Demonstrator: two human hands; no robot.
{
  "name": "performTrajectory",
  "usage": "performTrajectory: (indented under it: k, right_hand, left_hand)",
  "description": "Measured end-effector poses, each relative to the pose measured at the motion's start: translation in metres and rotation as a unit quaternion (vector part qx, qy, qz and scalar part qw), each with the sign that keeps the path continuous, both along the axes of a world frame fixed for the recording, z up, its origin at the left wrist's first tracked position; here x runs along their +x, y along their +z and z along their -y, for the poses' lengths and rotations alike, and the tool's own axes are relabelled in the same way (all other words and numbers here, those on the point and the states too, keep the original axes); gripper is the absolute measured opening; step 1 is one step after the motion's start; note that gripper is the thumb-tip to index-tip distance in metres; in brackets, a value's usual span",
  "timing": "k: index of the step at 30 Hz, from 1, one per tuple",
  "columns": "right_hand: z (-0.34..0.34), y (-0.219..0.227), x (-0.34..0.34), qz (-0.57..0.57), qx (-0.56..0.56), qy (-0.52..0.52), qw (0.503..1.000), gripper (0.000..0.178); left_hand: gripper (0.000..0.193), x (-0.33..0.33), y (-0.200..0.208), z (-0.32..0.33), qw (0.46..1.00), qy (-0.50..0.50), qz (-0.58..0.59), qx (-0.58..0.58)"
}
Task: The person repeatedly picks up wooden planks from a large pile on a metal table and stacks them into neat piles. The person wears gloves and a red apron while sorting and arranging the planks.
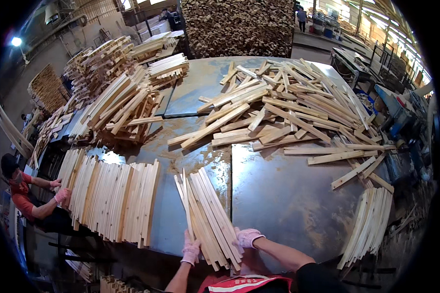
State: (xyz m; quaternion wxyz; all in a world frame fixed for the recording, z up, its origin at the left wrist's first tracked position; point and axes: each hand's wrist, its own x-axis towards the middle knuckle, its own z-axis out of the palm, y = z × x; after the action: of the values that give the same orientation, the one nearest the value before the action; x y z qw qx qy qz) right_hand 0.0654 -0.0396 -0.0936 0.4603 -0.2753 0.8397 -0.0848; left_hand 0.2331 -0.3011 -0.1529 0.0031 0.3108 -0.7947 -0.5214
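Before me on the metal table lies a row of pale wooden strips [208, 215], side by side and slightly fanned. My left hand [191, 250], in a pinkish-white work glove, is closed at the lower left of the row, on a wooden strip [186, 202] that leans slightly away from the others. At the lower right edge, my gloved right hand [249, 238] grips the side of the row with its fingers curled against the outer strip. Some fingers of both hands are hidden by the wood.
A jumbled heap of strips [298, 107] covers the far right of the table [288, 195]. Neat rows lie at left [115, 198] and at right [369, 224]. A co-worker [27, 195] in red handles the left row. Stacked wood [237, 29] stands behind.
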Motion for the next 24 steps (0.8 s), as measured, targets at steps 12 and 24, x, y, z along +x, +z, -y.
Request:
performTrajectory:
  k: [12,24]
  right_hand:
    - [-0.120,0.040,-0.013,-0.105,-0.448,-0.453,0.763,0.080]
    - [-0.519,-0.019,-0.016,-0.242,-0.385,-0.760,0.463,0.051]
  left_hand:
    - [0.069,-0.121,0.090,-0.194,0.966,-0.212,-0.145,0.020]
    - [0.090,-0.410,0.057,-0.583,0.766,-0.599,-0.181,-0.149]
